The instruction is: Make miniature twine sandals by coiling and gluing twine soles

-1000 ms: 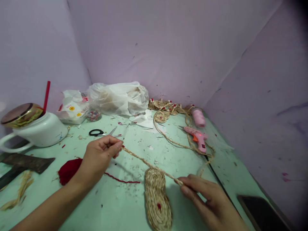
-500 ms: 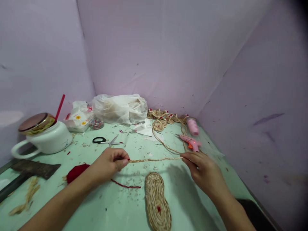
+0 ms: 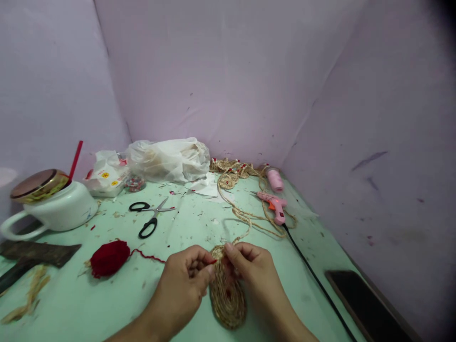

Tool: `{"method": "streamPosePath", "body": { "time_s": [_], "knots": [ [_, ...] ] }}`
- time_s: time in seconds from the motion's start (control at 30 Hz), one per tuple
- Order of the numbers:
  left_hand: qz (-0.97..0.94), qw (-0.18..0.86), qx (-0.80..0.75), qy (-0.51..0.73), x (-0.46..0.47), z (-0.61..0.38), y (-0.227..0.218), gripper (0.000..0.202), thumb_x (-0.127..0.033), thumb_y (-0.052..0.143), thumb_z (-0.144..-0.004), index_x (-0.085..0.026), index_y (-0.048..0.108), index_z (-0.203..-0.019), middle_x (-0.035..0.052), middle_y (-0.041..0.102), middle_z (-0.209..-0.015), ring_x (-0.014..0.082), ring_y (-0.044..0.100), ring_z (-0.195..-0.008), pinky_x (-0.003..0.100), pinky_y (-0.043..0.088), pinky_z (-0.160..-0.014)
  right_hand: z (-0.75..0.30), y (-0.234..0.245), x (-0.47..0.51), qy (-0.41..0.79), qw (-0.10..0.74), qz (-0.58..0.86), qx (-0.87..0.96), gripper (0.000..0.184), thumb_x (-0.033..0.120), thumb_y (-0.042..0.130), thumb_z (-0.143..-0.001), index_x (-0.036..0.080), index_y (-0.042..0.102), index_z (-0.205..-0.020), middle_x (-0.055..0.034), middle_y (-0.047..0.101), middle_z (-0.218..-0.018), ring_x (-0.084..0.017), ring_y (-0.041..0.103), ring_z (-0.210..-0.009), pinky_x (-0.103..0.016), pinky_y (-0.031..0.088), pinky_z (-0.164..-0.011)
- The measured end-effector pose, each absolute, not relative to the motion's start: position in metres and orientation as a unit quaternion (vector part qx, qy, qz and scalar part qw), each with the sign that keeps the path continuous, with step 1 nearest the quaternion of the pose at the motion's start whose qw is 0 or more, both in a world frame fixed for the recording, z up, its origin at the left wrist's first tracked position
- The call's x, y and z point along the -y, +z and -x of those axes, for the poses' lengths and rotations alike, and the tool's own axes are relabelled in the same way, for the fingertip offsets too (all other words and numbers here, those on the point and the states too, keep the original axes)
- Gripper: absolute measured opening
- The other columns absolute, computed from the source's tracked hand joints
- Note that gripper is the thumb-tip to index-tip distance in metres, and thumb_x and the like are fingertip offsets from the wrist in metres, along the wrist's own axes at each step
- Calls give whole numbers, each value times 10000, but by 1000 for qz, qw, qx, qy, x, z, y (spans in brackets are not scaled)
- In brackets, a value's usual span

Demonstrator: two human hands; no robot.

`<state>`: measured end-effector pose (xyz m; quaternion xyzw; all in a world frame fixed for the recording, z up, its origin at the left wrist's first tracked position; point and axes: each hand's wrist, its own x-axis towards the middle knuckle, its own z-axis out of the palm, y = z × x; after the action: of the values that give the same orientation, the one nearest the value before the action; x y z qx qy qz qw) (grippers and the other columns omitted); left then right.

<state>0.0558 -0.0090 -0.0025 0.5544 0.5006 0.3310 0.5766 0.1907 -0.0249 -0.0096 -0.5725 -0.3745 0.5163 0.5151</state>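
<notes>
A flat, sole-shaped coil of braided straw cord lies on the table in front of me, with a small red mark on it. My left hand pinches a small red-tipped end at the coil's upper left edge. Thumb and fingers of my right hand close on the straw cord at the coil's top. From there the loose straw cord runs back in loops over the table. My fingers partly hide the coil's upper part.
Left are a ball of red yarn, black-handled scissors, a white mug and an axe-like tool. A pink glue gun, thread spool and dark phone-like slab are right; a plastic bag lies behind.
My hands have come together from holding the straw cord stretched above the table, down to the top of the coil. The view has shifted, uncovering the red yarn ball and the whole scissors.
</notes>
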Motion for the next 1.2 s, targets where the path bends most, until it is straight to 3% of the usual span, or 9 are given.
{"method": "streamPosePath", "body": {
  "time_s": [0.2,0.37,0.53,0.67,0.77,1.03,1.2],
  "knots": [
    [-622,563,-483,250,9,-55,-5,282,-406,504,-675,-165,505,-529,-28,446,-416,93,366,-385,223,277,-401,-186,-18,30,602,561,480,305,316,417,728,-614,132,596,-574,58,472,-416,-50,360,-366,-181,258,-375],
    [-693,459,-492,260,9,-52,-10,265,-331,493,-678,-168,459,-472,-32,388,-453,100,348,-459,227,265,-452,-187,-14,27,653,577,442,211,266,323,778,-563,108,641,-640,-10,611,-556,-86,529,-489,-187,416,-488],
    [-748,368,-502,232,13,-52,-16,266,-296,484,-692,-173,433,-462,-25,404,-451,112,371,-474,237,270,-475,-203,-13,17,644,602,435,183,260,297,777,-575,118,657,-719,-19,652,-629,-87,584,-526,-170,466,-496],
    [-722,407,-506,240,13,-55,-18,250,-314,480,-699,-170,469,-495,-22,416,-474,115,373,-486,231,286,-473,-213,-15,15,651,586,441,196,260,296,764,-612,99,666,-751,-52,661,-658,-109,611,-541,-189,500,-488],
    [-699,436,-507,253,10,-55,-16,264,-344,494,-689,-173,455,-491,-27,395,-472,109,348,-478,229,284,-461,-214,-14,16,633,598,446,208,268,298,766,-618,108,676,-784,-11,634,-642,-98,599,-543,-193,527,-502],
    [-738,396,-489,246,8,-52,-14,261,-289,504,-685,-177,420,-465,-40,354,-452,99,322,-472,228,247,-462,-215,-7,18,619,622,442,188,321,265,840,-483,104,655,-690,7,624,-534,-78,562,-432,-165,520,-425],
    [-698,508,-459,212,3,-55,-19,236,-259,492,-668,-180,398,-467,-53,374,-426,81,318,-429,213,240,-428,-215,-4,20,654,601,430,160,321,264,846,-458,107,650,-659,6,609,-501,-77,552,-392,-162,508,-385]
  ]
}}
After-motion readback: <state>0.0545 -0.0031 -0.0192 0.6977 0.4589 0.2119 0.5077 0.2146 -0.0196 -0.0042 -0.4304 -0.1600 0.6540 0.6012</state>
